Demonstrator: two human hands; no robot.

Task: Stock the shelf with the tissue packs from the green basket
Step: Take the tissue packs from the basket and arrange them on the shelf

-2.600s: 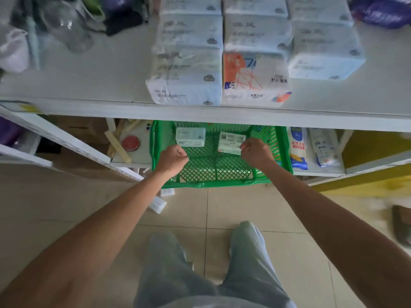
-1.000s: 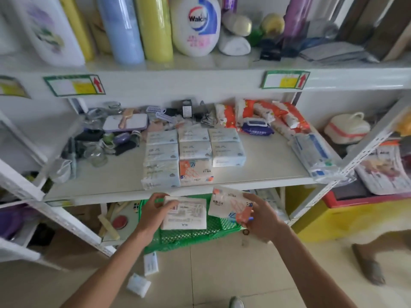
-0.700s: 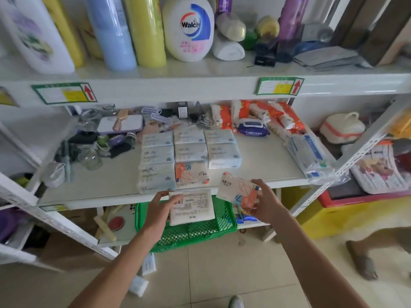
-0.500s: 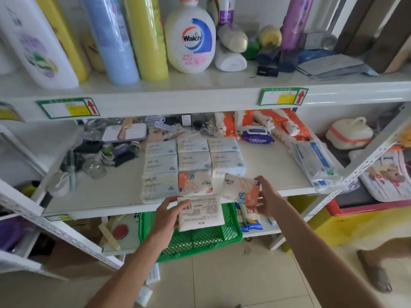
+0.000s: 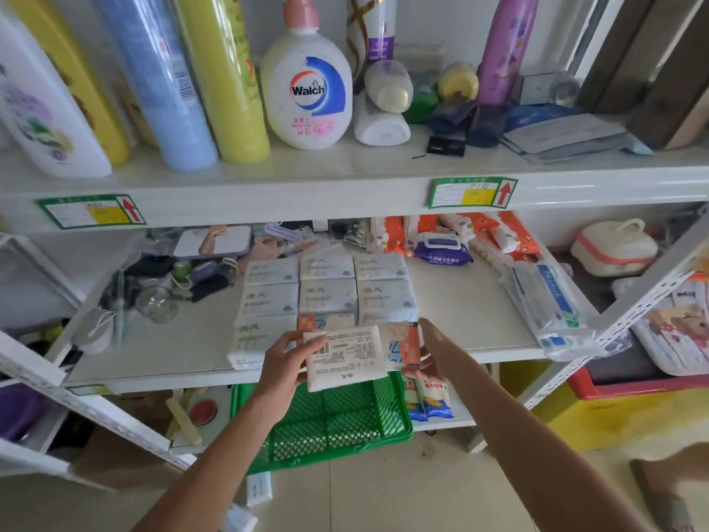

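Tissue packs (image 5: 326, 289) sit in neat rows mid-frame on the middle shelf (image 5: 472, 320), with the green basket (image 5: 330, 424) just below centre under the shelf edge. Left hand (image 5: 286, 362) grips a white pack (image 5: 345, 357), barcode side up, at the shelf's front edge, and right hand (image 5: 435, 351) holds an orange-printed pack (image 5: 403, 343) tucked right behind it.

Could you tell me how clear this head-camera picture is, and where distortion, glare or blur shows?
Head view: wide-angle bending bows the upper shelf edge and slants the right shelf upright; soft daylight, mild sheen on the Walch bottle; left hand and its white tissue pack are fairly sharp, right hand too; the floor at the lower right corner is smeared.
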